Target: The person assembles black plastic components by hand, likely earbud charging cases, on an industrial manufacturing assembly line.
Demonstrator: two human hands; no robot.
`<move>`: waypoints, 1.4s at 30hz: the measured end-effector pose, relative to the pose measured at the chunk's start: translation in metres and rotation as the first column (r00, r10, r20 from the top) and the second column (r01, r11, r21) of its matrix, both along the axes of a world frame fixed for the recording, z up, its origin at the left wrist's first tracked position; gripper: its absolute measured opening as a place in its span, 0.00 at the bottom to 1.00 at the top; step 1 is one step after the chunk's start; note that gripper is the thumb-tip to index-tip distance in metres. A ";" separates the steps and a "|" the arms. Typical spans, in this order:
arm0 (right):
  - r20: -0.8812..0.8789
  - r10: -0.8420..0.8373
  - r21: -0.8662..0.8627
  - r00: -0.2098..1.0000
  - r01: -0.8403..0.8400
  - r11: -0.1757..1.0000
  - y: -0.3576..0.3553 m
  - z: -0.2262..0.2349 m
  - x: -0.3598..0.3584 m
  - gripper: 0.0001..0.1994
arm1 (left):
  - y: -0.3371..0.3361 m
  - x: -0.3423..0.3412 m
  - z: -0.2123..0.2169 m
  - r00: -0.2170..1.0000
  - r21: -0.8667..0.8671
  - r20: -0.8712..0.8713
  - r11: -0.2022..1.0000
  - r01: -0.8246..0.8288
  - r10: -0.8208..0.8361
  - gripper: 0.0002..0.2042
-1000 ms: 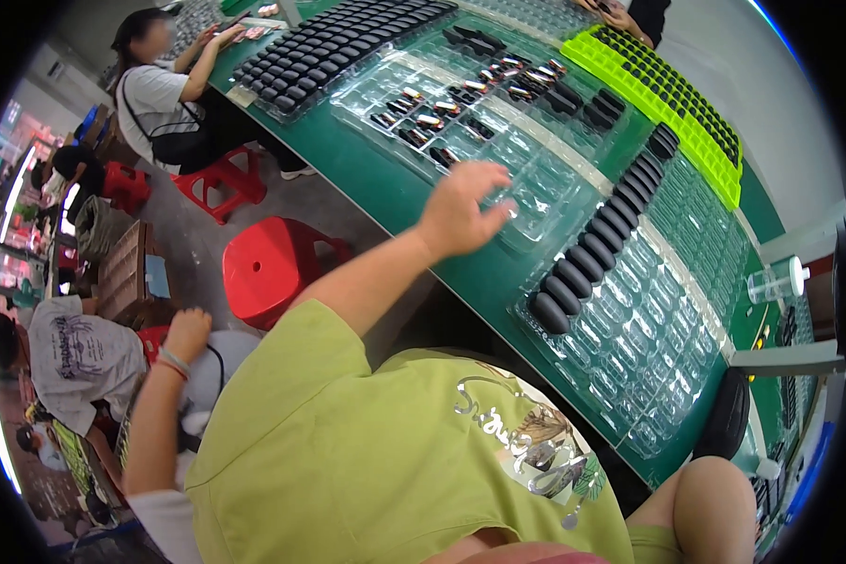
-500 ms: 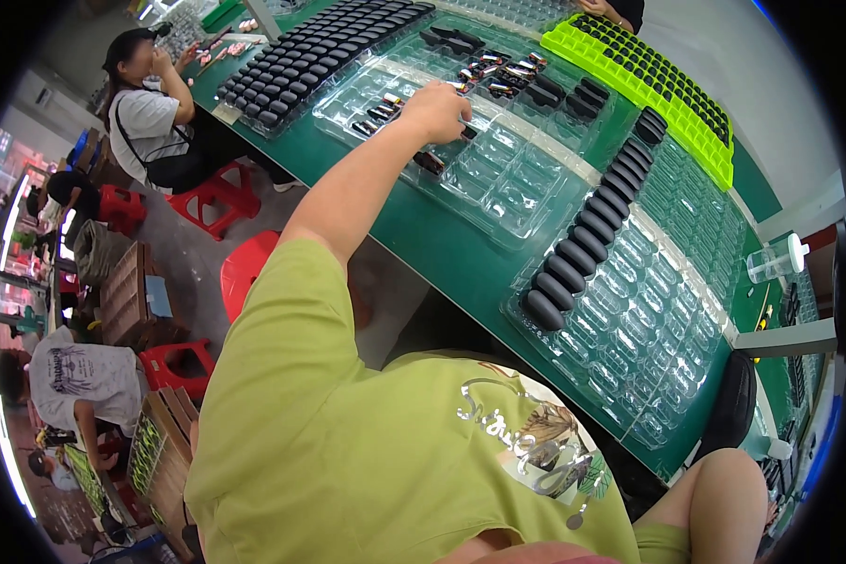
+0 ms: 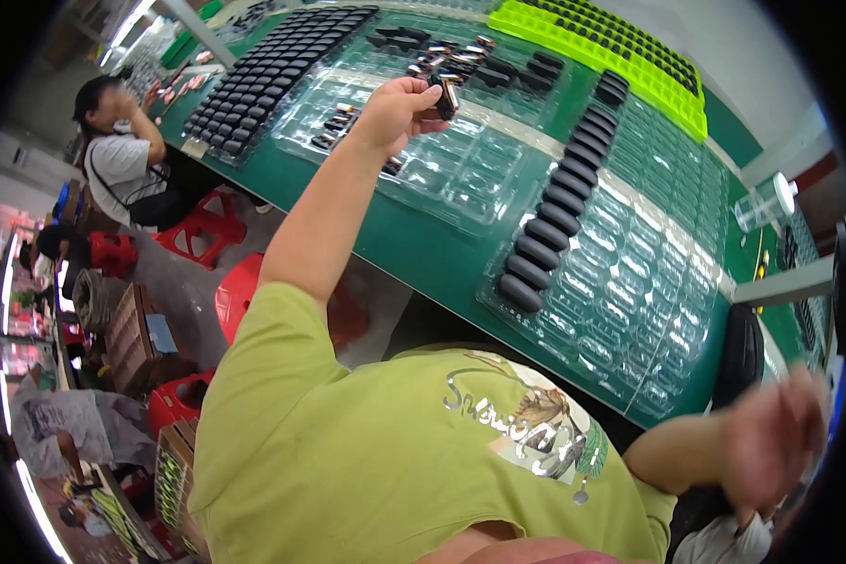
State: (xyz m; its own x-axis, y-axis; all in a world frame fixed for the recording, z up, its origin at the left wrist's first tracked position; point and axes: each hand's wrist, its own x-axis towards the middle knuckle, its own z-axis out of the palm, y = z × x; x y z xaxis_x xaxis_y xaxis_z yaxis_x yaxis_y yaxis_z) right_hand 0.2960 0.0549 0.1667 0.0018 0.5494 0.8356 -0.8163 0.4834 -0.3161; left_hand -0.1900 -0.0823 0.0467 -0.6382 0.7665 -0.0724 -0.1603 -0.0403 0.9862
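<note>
My left hand [image 3: 397,115] is raised over the green table, its thumb and fingers pinching a small black part with a shiny strip [image 3: 449,96]. Just beyond it is a pile of similar black parts with bright metallic bits [image 3: 456,60]. Below the hand lies a clear plastic tray [image 3: 475,183], with several small parts [image 3: 334,127] in its left end. My right hand [image 3: 775,442] shows at the lower right, off the table's edge, smeared by motion; its fingers cannot be made out.
Rows of black oval pieces [image 3: 277,75] fill a tray at the far left. Another line of black ovals [image 3: 562,200] stands along a clear moulded tray [image 3: 630,310]. At the back is a bright green tray [image 3: 620,61]. A clear lidded jar [image 3: 764,202] stands right; a seated person [image 3: 122,155] is left.
My left hand has lifted off the clear tray, toward me, with the small black part between its fingers. My right hand has come into view at the lower right. The whole view has shifted slightly.
</note>
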 end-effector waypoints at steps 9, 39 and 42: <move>0.895 0.025 -0.006 0.446 -0.045 0.999 -0.038 -0.102 -0.125 0.18 | -0.009 0.172 -0.008 0.807 0.368 0.448 0.902 0.226 -0.385 0.16; 0.865 -0.085 0.187 0.494 -0.161 0.969 -0.030 -0.134 -0.126 0.37 | -0.005 0.195 -0.039 0.555 0.569 0.403 0.674 0.470 -0.727 0.27; 0.864 -0.223 0.260 0.452 -0.021 0.965 -0.034 -0.133 -0.124 0.36 | -0.003 0.204 -0.034 0.552 0.505 0.502 0.744 0.438 -0.666 0.24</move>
